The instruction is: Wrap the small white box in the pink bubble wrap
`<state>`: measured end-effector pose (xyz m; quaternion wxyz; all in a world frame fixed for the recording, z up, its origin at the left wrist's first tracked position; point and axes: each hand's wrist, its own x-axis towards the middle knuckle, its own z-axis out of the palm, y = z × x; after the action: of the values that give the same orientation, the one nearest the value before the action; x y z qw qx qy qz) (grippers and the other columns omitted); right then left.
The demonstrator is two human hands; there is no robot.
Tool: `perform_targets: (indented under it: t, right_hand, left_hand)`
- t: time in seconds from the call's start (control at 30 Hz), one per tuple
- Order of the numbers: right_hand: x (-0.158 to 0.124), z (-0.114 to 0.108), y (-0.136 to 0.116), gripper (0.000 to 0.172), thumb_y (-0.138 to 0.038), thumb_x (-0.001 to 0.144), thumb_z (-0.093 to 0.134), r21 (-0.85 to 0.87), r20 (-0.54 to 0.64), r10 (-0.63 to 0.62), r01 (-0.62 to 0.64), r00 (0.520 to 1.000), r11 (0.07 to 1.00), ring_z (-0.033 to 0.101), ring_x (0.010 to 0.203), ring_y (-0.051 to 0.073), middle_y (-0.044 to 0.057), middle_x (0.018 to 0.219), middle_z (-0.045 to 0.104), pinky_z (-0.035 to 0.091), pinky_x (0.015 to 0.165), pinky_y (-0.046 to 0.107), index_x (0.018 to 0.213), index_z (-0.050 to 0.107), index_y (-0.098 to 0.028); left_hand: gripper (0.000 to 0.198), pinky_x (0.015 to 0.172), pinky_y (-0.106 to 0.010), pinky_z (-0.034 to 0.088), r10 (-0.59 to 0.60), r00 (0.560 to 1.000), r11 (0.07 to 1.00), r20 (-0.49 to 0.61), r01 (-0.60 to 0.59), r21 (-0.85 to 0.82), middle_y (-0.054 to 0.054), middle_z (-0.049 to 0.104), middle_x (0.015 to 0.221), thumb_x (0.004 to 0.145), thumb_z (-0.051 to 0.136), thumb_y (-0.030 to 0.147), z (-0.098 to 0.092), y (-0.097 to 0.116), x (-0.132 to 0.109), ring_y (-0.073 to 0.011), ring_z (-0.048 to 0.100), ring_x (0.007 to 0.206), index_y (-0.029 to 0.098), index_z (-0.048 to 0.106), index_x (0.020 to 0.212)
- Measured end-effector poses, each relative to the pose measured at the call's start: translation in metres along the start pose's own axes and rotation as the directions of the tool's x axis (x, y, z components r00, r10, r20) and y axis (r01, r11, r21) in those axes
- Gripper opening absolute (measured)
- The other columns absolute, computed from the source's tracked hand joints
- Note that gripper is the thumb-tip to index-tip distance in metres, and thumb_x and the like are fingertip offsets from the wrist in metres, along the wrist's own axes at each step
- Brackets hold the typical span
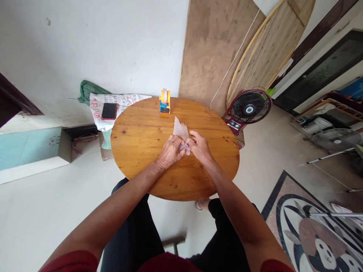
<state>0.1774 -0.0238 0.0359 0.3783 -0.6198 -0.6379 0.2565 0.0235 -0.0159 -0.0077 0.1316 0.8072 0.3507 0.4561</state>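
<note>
Folding or gathering the wrap point(180, 130) seems the step in hand — left hand point(171, 148) and right hand point(200, 147) both pinch its six-o'clock end, near the middle of the table point(138, 147), dispenser point(165, 104) at eleven o'clock — and the next move likely calls for a snug grip.

Wooden table point(136, 141): free passage along left and right edges. Obstacles: tape dispenser point(165, 104), far edge; plastic sheet point(180, 130), left hand point(171, 149) and right hand point(199, 146), centre.

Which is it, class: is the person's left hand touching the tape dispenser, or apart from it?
Apart. The head view shows a plain stretch of bare tabletop between the left hand and the tape dispenser.
</note>
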Motion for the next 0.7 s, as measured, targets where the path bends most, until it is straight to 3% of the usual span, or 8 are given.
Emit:
perform_targets:
  t: [0.1,0.23,0.37,0.7]
  right_hand:
    - [-0.002,-0.002,-0.0003,0.049,-0.014,0.082,0.049,0.124,0.09,0.056,-0.067,0.994,0.99,0.06,0.054,0.01,0.005,0.089,0.072,0.05,0.057,0.024,0.131,0.052,-0.013]
    - [-0.0046,-0.006,-0.0026,0.053,-0.01,0.078,0.053,0.165,0.176,0.064,-0.093,0.982,0.982,0.061,0.063,0.01,0.009,0.101,0.071,0.052,0.065,0.024,0.13,0.053,-0.01]
    - [-0.0049,-0.0069,-0.0036,0.059,-0.009,0.074,0.06,0.122,0.214,0.05,-0.078,0.976,0.989,0.061,0.071,0.011,0.009,0.107,0.07,0.052,0.067,0.024,0.133,0.052,-0.012]
    - [-0.0058,-0.005,-0.0039,0.063,-0.013,0.076,0.062,-0.13,0.222,-0.083,0.113,0.972,0.985,0.058,0.067,0.01,0.002,0.104,0.071,0.046,0.063,0.023,0.137,0.049,-0.017]
  left_hand:
    - [0.013,0.085,-0.038,0.049,0.022,1.0,0.998,-0.02,-0.023,-0.055,-0.009,0.064,0.096,0.076,0.059,0.019,-0.0009,-0.0004,-0.0004,-0.0234,0.056,0.093,0.017,0.061,0.089]
    - [0.02,0.086,-0.038,0.049,0.012,0.999,0.992,-0.039,-0.016,-0.123,-0.009,0.066,0.099,0.071,0.056,0.012,-0.0026,-0.0014,-0.0002,-0.0228,0.057,0.093,0.017,0.064,0.088]
    - [0.02,0.088,-0.038,0.049,0.0,0.999,0.987,-0.049,-0.007,-0.158,-0.007,0.067,0.097,0.072,0.054,0.009,-0.0036,-0.0021,0.0004,-0.0214,0.059,0.093,0.018,0.064,0.086]
    - [0.015,0.089,-0.037,0.048,-0.115,0.991,0.981,-0.065,0.103,-0.166,-0.006,0.063,0.095,0.073,0.056,0.015,-0.0075,-0.0002,0.0001,-0.021,0.058,0.095,0.019,0.059,0.087]
